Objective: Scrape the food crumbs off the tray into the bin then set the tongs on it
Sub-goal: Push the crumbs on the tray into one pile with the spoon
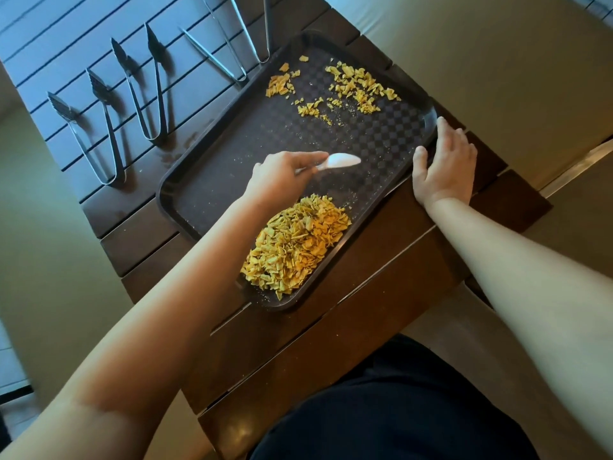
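Dim warm light, cool bluish daylight washing over the far surface [49,41]. Tongs [96,134] casting soft shadows toward me. Wide-angle bending the edges, my forearms looking stretched. Spoon [341,160] slightly blown out, blurring.

Single view only, worn on the person's head, looking steeply down and forward over both forearms. Close range: the slatted table [139,207] and tray [185,180] fill mid-frame, rotated diagonally. Wide-angle lens, edges look bent. Far top edge is cropped, probably cutting off some tongs [232,44].
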Action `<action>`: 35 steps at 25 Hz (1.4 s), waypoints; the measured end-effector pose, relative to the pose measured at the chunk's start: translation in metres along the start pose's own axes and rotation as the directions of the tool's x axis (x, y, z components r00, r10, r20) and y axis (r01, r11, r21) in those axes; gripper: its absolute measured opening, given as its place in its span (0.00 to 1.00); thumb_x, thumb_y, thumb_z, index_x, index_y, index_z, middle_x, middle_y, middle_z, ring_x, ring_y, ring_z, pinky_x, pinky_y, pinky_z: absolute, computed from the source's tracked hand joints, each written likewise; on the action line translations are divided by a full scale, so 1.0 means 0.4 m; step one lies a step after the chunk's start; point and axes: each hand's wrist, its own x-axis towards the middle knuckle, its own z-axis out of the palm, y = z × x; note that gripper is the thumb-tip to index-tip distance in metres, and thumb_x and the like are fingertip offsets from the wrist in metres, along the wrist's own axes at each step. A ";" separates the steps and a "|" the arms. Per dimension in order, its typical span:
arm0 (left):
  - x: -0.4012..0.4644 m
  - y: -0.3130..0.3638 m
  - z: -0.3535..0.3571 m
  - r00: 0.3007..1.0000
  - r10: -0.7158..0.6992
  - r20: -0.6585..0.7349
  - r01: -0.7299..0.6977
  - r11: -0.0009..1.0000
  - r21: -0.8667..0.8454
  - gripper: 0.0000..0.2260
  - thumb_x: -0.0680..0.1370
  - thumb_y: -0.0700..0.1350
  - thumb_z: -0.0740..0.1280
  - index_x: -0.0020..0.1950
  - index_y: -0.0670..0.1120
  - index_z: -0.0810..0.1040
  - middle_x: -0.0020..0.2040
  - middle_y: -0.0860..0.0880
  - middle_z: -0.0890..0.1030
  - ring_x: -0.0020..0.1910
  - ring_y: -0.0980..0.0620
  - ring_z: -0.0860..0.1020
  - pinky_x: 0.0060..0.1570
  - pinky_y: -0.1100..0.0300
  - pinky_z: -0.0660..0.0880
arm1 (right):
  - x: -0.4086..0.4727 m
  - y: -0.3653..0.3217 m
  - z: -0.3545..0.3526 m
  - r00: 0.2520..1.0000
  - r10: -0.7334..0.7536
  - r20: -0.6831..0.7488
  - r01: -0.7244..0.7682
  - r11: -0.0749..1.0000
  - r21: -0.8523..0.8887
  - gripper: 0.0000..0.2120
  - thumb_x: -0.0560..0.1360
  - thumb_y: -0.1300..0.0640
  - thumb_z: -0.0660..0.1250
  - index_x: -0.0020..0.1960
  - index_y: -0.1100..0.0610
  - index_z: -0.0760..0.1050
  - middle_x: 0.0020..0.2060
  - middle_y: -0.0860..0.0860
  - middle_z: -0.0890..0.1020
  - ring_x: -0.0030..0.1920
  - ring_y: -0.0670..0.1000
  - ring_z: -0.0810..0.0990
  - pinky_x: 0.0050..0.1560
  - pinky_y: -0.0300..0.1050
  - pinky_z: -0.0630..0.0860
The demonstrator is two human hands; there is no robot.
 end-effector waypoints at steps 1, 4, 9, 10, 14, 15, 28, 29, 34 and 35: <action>0.021 0.014 0.005 1.000 -0.018 -0.016 0.017 1.000 -0.024 0.14 0.79 0.47 0.61 0.63 0.59 0.75 0.56 0.56 0.80 0.46 0.53 0.76 0.51 0.53 0.73 | 0.000 -0.001 0.000 1.000 0.004 0.004 -0.004 1.000 0.001 0.26 0.80 0.48 0.52 0.75 0.57 0.57 0.73 0.57 0.65 0.74 0.58 0.59 0.74 0.56 0.53; 0.102 0.054 0.018 0.999 -0.033 -0.043 0.029 0.996 -0.086 0.18 0.80 0.42 0.59 0.69 0.54 0.70 0.62 0.49 0.77 0.54 0.51 0.77 0.50 0.59 0.73 | 0.000 -0.004 -0.002 1.000 0.011 0.018 -0.011 1.000 -0.003 0.27 0.79 0.46 0.51 0.75 0.56 0.57 0.73 0.57 0.65 0.74 0.58 0.59 0.74 0.56 0.54; 0.230 0.110 0.013 0.984 -0.156 -0.089 0.139 0.974 -0.177 0.17 0.81 0.41 0.57 0.69 0.52 0.68 0.59 0.47 0.77 0.37 0.55 0.76 0.31 0.64 0.72 | 0.004 -0.001 -0.002 0.999 0.009 0.032 -0.008 1.000 -0.011 0.29 0.78 0.45 0.49 0.75 0.57 0.58 0.72 0.58 0.66 0.74 0.58 0.60 0.74 0.56 0.55; 0.249 0.111 0.011 0.977 -0.184 -0.110 0.161 0.968 -0.193 0.17 0.80 0.40 0.58 0.68 0.52 0.69 0.60 0.48 0.76 0.40 0.55 0.77 0.32 0.64 0.73 | 0.002 -0.003 -0.001 1.000 0.004 0.031 -0.004 1.000 -0.005 0.29 0.78 0.45 0.49 0.75 0.57 0.58 0.72 0.58 0.66 0.74 0.58 0.60 0.74 0.56 0.55; 0.292 0.120 0.023 0.982 -0.179 -0.061 0.169 0.976 -0.139 0.17 0.80 0.38 0.58 0.67 0.51 0.73 0.63 0.47 0.76 0.51 0.49 0.79 0.38 0.62 0.76 | 0.003 -0.001 -0.001 1.000 0.005 0.022 -0.005 1.000 0.009 0.29 0.78 0.46 0.50 0.75 0.58 0.58 0.71 0.58 0.67 0.74 0.59 0.61 0.73 0.57 0.56; 0.285 0.124 0.030 0.988 -0.151 -0.037 0.145 0.981 -0.132 0.17 0.80 0.39 0.59 0.66 0.51 0.73 0.62 0.47 0.76 0.51 0.48 0.79 0.38 0.62 0.75 | 0.004 -0.001 -0.001 1.000 0.005 0.021 -0.005 1.000 0.009 0.29 0.78 0.46 0.50 0.75 0.58 0.59 0.71 0.58 0.67 0.74 0.59 0.61 0.73 0.57 0.56; 0.278 0.154 0.062 0.990 -0.140 -0.032 0.136 0.983 -0.124 0.16 0.80 0.41 0.59 0.68 0.51 0.72 0.60 0.49 0.76 0.41 0.52 0.77 0.38 0.61 0.75 | 0.006 0.002 0.003 1.000 0.006 0.013 -0.006 1.000 0.028 0.28 0.78 0.46 0.51 0.75 0.57 0.59 0.72 0.57 0.67 0.74 0.58 0.61 0.73 0.56 0.56; 0.270 0.162 0.067 0.995 -0.103 -0.001 0.102 0.990 -0.100 0.16 0.80 0.42 0.59 0.68 0.52 0.72 0.58 0.50 0.76 0.39 0.53 0.76 0.36 0.62 0.74 | 0.006 0.002 0.002 1.000 0.007 0.013 -0.007 1.000 0.029 0.28 0.78 0.46 0.51 0.75 0.57 0.59 0.72 0.57 0.67 0.74 0.58 0.61 0.73 0.56 0.55; 0.225 0.130 0.068 0.995 -0.002 0.097 0.011 0.996 -0.094 0.15 0.79 0.41 0.60 0.64 0.51 0.76 0.59 0.49 0.78 0.30 0.58 0.71 0.25 0.71 0.68 | 0.006 0.000 0.004 1.000 0.004 0.012 -0.005 0.999 0.038 0.28 0.78 0.47 0.52 0.75 0.58 0.59 0.71 0.58 0.67 0.74 0.59 0.60 0.73 0.57 0.55; 0.219 0.120 0.059 0.998 -0.052 0.038 0.058 0.985 -0.165 0.15 0.79 0.41 0.60 0.64 0.50 0.76 0.58 0.48 0.78 0.29 0.58 0.71 0.26 0.70 0.69 | 0.006 0.000 0.005 1.000 0.005 0.014 -0.005 0.999 0.040 0.28 0.78 0.47 0.52 0.75 0.58 0.59 0.71 0.58 0.67 0.74 0.59 0.60 0.73 0.57 0.55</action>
